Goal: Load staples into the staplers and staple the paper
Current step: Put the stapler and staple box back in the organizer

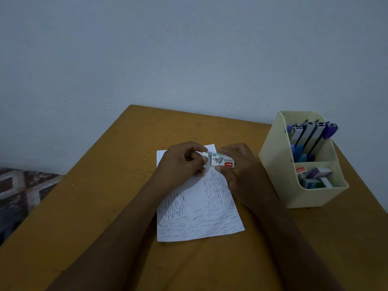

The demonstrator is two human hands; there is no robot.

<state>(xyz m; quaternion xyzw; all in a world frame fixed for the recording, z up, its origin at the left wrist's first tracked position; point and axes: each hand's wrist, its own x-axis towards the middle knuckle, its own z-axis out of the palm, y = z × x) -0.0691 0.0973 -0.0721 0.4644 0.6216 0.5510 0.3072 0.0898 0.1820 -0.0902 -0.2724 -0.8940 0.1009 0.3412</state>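
Note:
A small white staple box (220, 161) with a red label is held above the paper between both hands. My left hand (180, 162) pinches its left end and my right hand (241, 171) grips its right end. Under the hands a white sheet of paper (199, 213), covered with rows of short dark marks, lies on the table. Several staplers (308, 137) with blue and purple ends stand in the tall rear part of a cream organizer (273, 164) at the right. More staple boxes (315, 177) lie in its low front part.
The ochre table (105, 206) meets a pale wall at the back. Its left edge runs diagonally, with a patterned fabric (23, 185) beyond it. The organizer stands near the table's right edge.

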